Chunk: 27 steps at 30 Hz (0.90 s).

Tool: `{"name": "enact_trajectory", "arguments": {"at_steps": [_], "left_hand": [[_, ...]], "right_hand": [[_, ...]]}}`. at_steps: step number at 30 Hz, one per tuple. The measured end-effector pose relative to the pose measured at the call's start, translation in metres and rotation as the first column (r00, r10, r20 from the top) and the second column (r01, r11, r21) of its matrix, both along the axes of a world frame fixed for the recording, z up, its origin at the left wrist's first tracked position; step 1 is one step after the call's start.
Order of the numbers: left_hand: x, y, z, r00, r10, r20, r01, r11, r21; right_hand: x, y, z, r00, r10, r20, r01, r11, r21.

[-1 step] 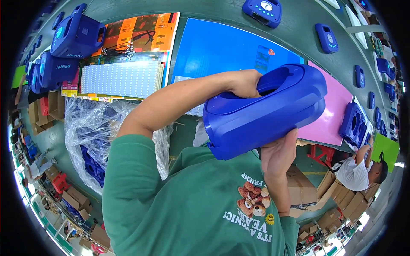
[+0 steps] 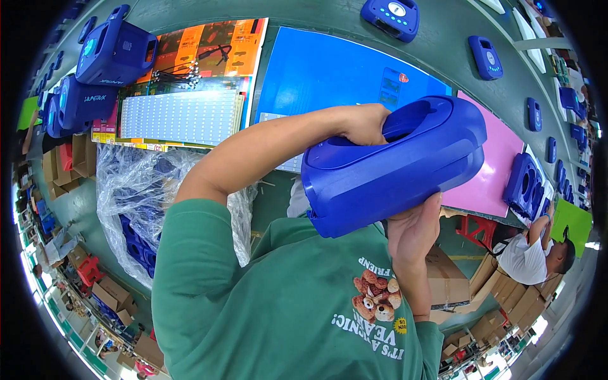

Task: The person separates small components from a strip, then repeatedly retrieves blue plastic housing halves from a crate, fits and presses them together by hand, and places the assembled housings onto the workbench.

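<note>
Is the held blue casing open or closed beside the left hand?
Open: the left hand reaches into a wide hole in the blue casing, its fingers hidden inside. Contents: cannot tell.

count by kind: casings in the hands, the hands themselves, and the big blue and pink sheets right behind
Blue casing: 1
Hands, left hand and right hand: 2
Blue sheet: 1
Pink sheet: 1
Total: 5

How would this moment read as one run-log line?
Left hand: partly hidden inside hollow blue shell | right hand: against shell's lower side | beyond shell: blue sheet, pink sheet
</note>
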<state>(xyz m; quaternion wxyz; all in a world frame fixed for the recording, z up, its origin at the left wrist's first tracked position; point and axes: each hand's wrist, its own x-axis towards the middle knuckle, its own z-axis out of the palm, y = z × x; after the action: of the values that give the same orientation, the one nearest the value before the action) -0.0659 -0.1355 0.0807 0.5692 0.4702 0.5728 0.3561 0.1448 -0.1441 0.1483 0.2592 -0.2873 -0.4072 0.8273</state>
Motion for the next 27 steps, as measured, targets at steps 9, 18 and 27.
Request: {"name": "enact_trajectory", "arguments": {"at_steps": [9,18,27], "left_hand": [[0.001,0.001,0.000,0.998,-0.056,0.008,0.056,0.998,0.000],[0.001,-0.002,-0.001,0.999,-0.015,0.040,0.013,0.998,0.058],[0.028,-0.007,0.042,0.953,-0.113,0.283,-0.122,0.710,0.694]], "right_hand": [[-0.001,-0.003,0.003,0.997,0.013,-0.072,-0.007,0.996,0.086],[-0.003,-0.003,0.000,0.999,-0.020,-0.051,0.025,0.995,0.101],[-0.047,-0.001,0.060,0.968,0.069,0.239,-0.245,0.094,0.965]]}}
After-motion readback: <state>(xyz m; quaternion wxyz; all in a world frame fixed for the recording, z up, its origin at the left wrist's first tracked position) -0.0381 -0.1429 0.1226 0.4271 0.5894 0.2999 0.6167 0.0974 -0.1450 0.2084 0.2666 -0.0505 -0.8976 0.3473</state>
